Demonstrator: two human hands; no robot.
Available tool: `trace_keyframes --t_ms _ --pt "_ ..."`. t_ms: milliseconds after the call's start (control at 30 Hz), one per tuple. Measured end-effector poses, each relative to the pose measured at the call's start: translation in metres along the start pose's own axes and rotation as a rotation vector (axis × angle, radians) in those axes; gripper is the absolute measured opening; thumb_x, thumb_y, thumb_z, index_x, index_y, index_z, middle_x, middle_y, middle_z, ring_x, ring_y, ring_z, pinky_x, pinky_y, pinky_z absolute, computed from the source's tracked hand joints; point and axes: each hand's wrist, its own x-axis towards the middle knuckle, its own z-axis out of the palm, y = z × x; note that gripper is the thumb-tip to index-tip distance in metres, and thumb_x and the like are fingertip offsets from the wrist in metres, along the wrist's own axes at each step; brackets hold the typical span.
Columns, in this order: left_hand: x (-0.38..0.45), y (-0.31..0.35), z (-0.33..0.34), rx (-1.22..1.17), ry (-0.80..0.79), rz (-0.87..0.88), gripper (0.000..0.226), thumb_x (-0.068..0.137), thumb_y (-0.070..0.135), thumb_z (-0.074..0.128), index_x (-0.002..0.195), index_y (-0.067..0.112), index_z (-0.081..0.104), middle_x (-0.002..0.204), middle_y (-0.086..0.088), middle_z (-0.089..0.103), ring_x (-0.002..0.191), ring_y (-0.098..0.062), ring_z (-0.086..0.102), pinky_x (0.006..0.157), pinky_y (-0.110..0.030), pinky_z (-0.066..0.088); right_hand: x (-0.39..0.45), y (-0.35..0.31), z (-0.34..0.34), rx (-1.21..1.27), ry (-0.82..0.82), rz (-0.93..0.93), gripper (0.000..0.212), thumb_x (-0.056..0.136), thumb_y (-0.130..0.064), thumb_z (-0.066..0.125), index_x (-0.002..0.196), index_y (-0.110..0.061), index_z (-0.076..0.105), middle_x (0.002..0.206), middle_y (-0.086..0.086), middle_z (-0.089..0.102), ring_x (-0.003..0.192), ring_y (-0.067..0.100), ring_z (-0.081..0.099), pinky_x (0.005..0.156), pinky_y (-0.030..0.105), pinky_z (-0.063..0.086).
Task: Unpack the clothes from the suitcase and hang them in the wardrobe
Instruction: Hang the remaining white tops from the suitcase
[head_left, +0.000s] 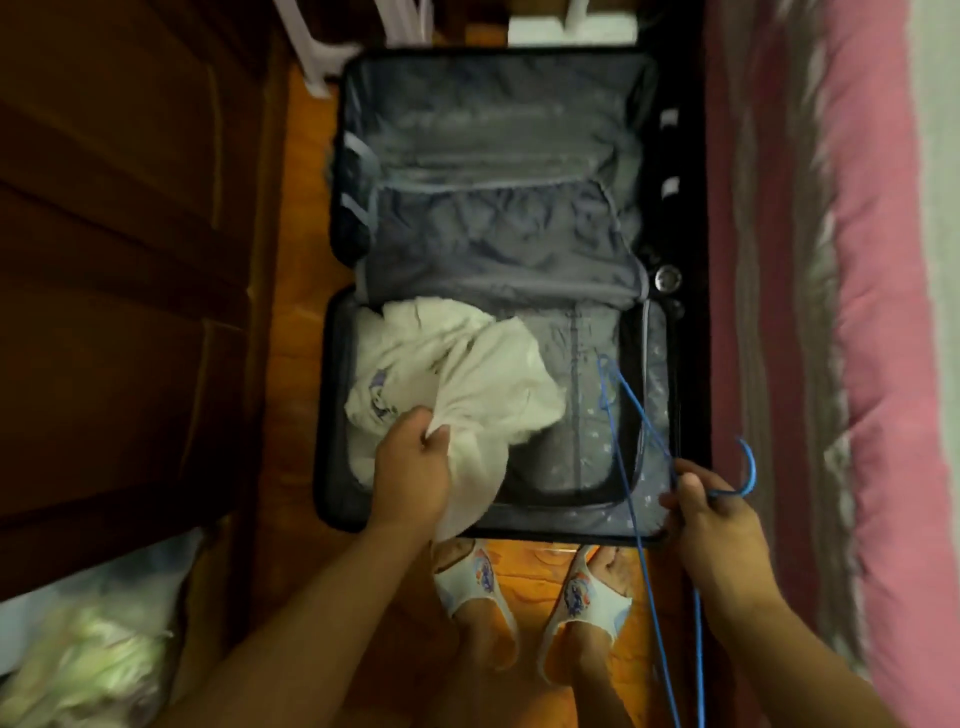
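An open dark suitcase (332, 415) lies on the wooden floor, its grey-lined lid half spread away from me. In the near half lies a crumpled white garment (483, 364) with a small purple print. My left hand (410, 467) grips a bunch of that white cloth at its near edge, over the suitcase's left side. My right hand (717, 514) holds a thin blue wire hanger (631, 457) just below its hook, over the suitcase's near right corner. The hanger's frame reaches across the grey lining and down past my wrist.
A dark wooden wardrobe (119, 260) runs along the left. A pink-covered bed (857, 312) lines the right side. My feet in white slippers (530, 608) stand on the floor just before the suitcase. A plastic bag (88, 644) sits bottom left; white plastic furniture legs (317, 57) stand beyond the suitcase.
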Motion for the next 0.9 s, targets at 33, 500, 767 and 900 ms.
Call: trace_keyframes --t_ms 33,500,767,900 --pt "-0.013 0.028 -0.023 -0.028 0.011 0.005 0.014 0.101 0.018 0.055 0.101 0.006 0.063 0.1 -0.007 0.062 0.095 -0.022 0.058 0.085 -0.036 0.046 -0.012 -0.017 -0.011 0.007 -0.017 -0.023 0.026 0.106 -0.025 0.044 0.121 -0.02 0.064 0.091 0.003 0.07 0.074 0.016 0.063 0.064 0.029 0.045" --pt "-0.273 0.337 -0.36 -0.278 0.089 0.391 0.015 0.101 0.022 0.05 0.1 0.015 0.063 0.098 -0.01 0.064 0.088 -0.027 0.06 0.075 -0.041 0.049 -0.188 -0.224 -0.148 -0.207 -0.405 -0.426 0.05 0.088 -0.012 0.074 0.135 -0.01 0.058 0.114 0.009 0.069 0.1 0.021 0.065 0.077 0.022 0.049" --pt "-0.383 0.412 -0.477 -0.103 -0.128 0.667 0.017 0.1 0.006 0.052 0.088 0.01 0.062 0.075 0.003 0.06 0.066 -0.007 0.056 0.058 -0.016 0.046 -0.289 -0.355 -0.147 -0.077 -0.622 -0.793 0.093 0.083 -0.013 0.081 0.156 -0.032 0.026 0.146 -0.016 0.037 0.133 0.007 0.041 0.084 0.005 0.038" --pt "-0.394 0.393 -0.504 -0.071 -0.178 0.685 0.011 0.098 0.009 0.058 0.089 0.009 0.065 0.078 0.005 0.062 0.071 -0.006 0.057 0.062 -0.015 0.046 -0.319 -0.382 -0.133 -0.182 -0.565 -0.966 0.028 0.09 -0.032 0.069 0.104 -0.008 0.073 0.086 0.005 0.066 0.078 0.008 0.054 0.069 0.022 0.046"
